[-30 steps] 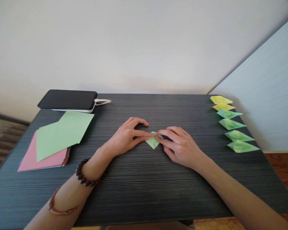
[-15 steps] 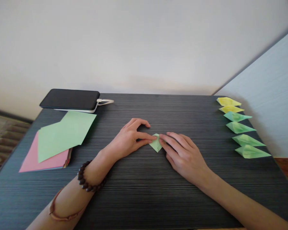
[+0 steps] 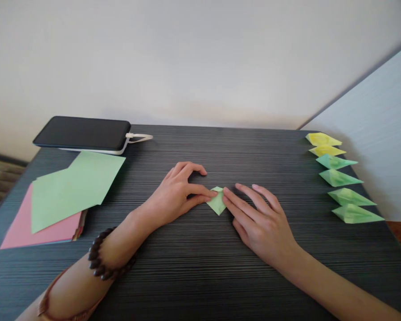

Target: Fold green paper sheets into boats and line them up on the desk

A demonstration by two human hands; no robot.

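A small light-green piece of folded origami paper (image 3: 218, 203) lies on the dark table between my hands, its lower point toward me. My left hand (image 3: 175, 194) has thumb and index fingertips closed together on the paper's left edge, while the other fingers curl above the table. My right hand (image 3: 262, 218) rests on the right side with fingers stretched and spread. Its index fingertip touches the paper's upper right edge, and the thumb lies tucked below. The fingertips cover small parts of the paper.
Green sheets (image 3: 70, 189) lie over a pink-topped paper stack (image 3: 16, 223) at left. Behind them is a black phone (image 3: 83, 133) on a white block with a white cable (image 3: 142, 137). Several folded yellow and green paper pieces (image 3: 345, 198) line the table's right edge.
My right middle and ring fingers have spread away from the index finger and lifted off the paper's side. The left hand keeps its pinch. The view has shifted slightly.
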